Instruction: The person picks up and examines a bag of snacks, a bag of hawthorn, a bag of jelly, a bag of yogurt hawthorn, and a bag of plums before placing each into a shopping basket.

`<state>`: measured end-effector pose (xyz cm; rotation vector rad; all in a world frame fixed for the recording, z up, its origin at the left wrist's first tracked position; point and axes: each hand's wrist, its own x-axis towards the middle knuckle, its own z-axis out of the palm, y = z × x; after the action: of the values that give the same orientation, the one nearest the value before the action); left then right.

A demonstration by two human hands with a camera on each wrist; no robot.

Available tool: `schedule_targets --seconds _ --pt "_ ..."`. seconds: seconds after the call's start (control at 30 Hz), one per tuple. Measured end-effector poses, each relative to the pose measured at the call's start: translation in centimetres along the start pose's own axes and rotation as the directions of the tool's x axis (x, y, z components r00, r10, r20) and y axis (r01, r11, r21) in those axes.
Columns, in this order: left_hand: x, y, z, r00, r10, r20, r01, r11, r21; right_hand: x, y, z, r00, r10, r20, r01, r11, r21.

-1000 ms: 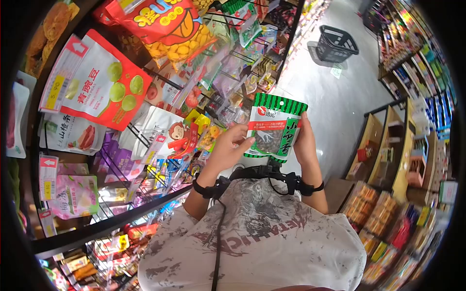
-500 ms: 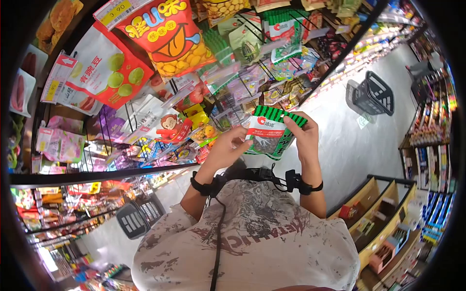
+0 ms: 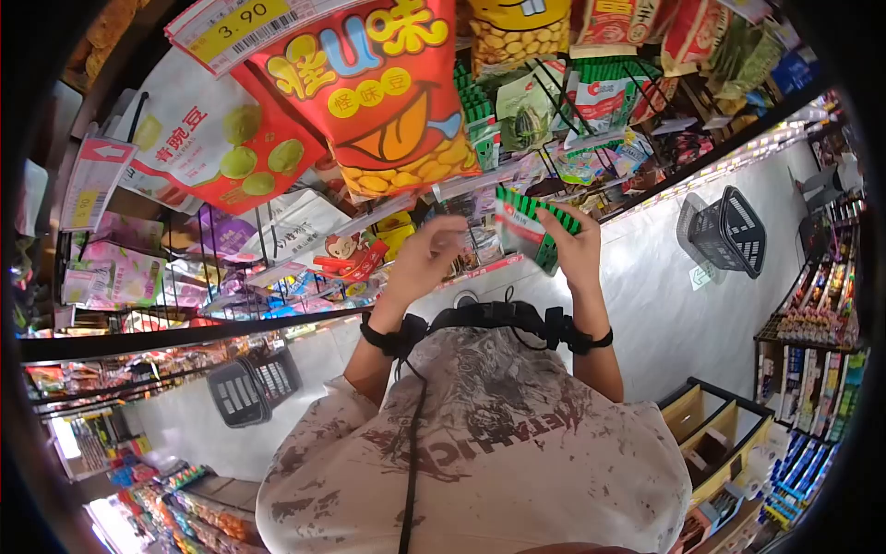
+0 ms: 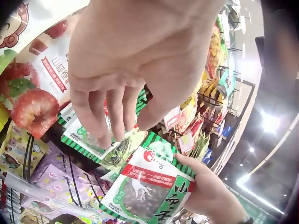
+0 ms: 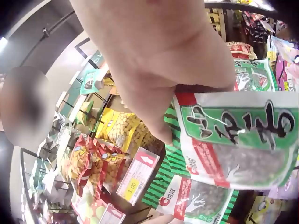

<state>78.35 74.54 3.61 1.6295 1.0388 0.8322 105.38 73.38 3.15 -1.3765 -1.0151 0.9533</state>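
Note:
A green-and-white seed packet (image 3: 528, 229) with a striped top edge is pinched at its upper corner by my right hand (image 3: 574, 251). The same packet (image 4: 145, 186) faces the left wrist view, its printed front and dark contents showing. My left hand (image 3: 426, 258) is off the packet, to its left, with fingers loosely bent and nothing held. In the left wrist view, the left hand's fingers (image 4: 112, 109) hang in front of the shelf. From the right wrist, the held packet (image 5: 238, 140) appears close up, with a similar packet (image 5: 191, 198) below it.
Racks of snacks rise ahead and left, with a large red bag (image 3: 374, 102), a green pea bag (image 3: 226, 148) and price tags (image 3: 235, 32). Similar green packets (image 3: 604, 92) hang farther back. Dark baskets (image 3: 729, 231) stand on the pale floor (image 3: 646, 295); a wooden bin (image 3: 711, 434) is at right.
My left hand has let go of the packet and moved slightly left. The packet has tilted in my right hand. The view has turned, bringing the red bag closer.

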Motion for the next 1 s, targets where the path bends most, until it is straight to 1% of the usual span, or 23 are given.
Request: schedule_targets --seconds 0.1,0.13,0.23,0.27,0.33,0.37,0.4,0.43,0.53,0.57,0.63,0.73,0.77,0.83,0.87,1.0 --pt "0.9 0.8 -0.5 0.993 -0.032 -0.111 0.029 0.999 -0.035 2.1 -1.5 0.9 0.994 -0.029 0.103 0.026 0.999 0.030" --pt "1.2 0.3 -0.9 0.991 -0.033 -0.131 0.024 0.997 -0.076 3.4 -0.7 1.0 0.975 -0.178 0.129 0.190 0.978 -0.085" --pt "2.0 -1.9 -0.7 0.979 -0.044 -0.197 0.001 0.977 -0.212 6.2 -0.6 2.0 0.933 -0.282 0.223 0.305 0.950 -0.074" --pt "2.1 -2.1 -0.5 0.970 -0.099 -0.223 0.042 0.968 -0.246 6.7 -1.0 2.2 0.949 -0.113 0.295 0.114 0.993 0.015" --pt "2.3 -0.7 -0.1 0.938 -0.212 -0.274 0.119 0.941 -0.318 9.0 0.4 2.6 0.866 -0.242 0.439 0.241 0.969 0.060" --pt "2.2 -0.2 0.1 0.919 -0.245 -0.308 0.163 0.949 -0.271 10.0 1.0 2.9 0.810 -0.300 0.504 0.294 0.951 0.093" --pt "2.2 0.3 0.4 0.898 -0.276 -0.343 0.207 0.952 -0.224 10.5 0.6 3.3 0.778 -0.374 0.504 0.366 0.923 0.121" --pt "2.3 0.7 0.7 0.875 -0.299 -0.380 0.248 0.952 -0.178 11.1 0.1 3.7 0.752 -0.363 0.550 0.352 0.927 0.129" --pt "2.3 -1.2 1.5 0.882 -0.228 -0.412 0.209 0.974 -0.092 12.4 -1.0 4.8 0.663 -0.335 0.670 0.306 0.937 0.165" --pt "2.2 -1.7 2.1 0.865 -0.213 -0.453 0.166 0.976 -0.142 12.7 -1.0 5.0 0.655 -0.345 0.673 0.318 0.933 0.168" --pt "3.0 -0.2 3.3 0.822 -0.184 -0.540 0.067 0.971 -0.228 13.1 -0.8 5.7 0.634 -0.369 0.679 0.344 0.922 0.180" --pt "3.0 -0.2 5.1 0.737 -0.227 -0.637 -0.001 0.942 -0.336 13.5 -0.6 5.8 0.570 -0.467 0.675 0.403 0.876 0.266" --pt "2.8 -0.5 5.3 0.742 -0.224 -0.631 0.015 0.948 -0.319 13.5 -0.6 5.9 0.552 -0.500 0.668 0.418 0.859 0.297" --pt "2.0 -0.5 5.9 0.755 -0.234 -0.613 0.057 0.954 -0.295 13.5 -0.7 6.2 0.585 -0.481 0.652 0.396 0.872 0.288" --pt "1.9 0.0 6.3 0.764 -0.228 -0.604 0.042 0.951 -0.305 13.5 -0.9 6.4 0.603 -0.472 0.643 0.387 0.878 0.282" --pt "0.0 1.4 8.0 0.682 -0.252 -0.686 0.068 0.956 -0.284 13.0 -0.2 6.9 0.647 -0.483 0.590 0.367 0.876 0.314"
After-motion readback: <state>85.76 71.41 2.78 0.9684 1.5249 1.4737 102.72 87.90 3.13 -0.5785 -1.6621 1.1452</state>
